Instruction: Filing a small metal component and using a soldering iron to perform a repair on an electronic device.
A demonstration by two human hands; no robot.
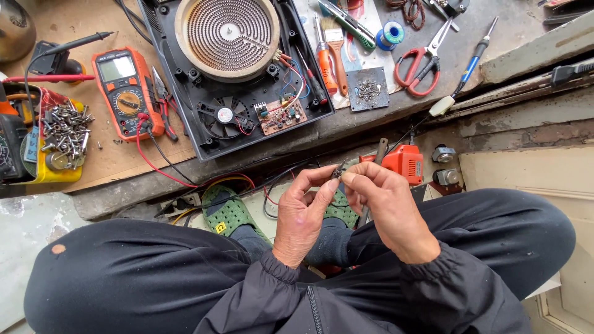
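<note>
Left hand (301,210) and right hand (383,198) raised together, fingertips pinching small part (340,169)

Daylit grey concrete ledge (371,117) above a pale floor (25,229).

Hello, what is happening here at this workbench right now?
A seated person holds a small dark part between the fingertips of both hands, the left hand and the right hand, above their lap. What the part is, is too small to tell. In front of them, an opened electric cooker lies on the bench, its coil, fan and circuit board exposed. An orange multimeter lies to its left, red-handled scissors and a soldering iron to its right.
</note>
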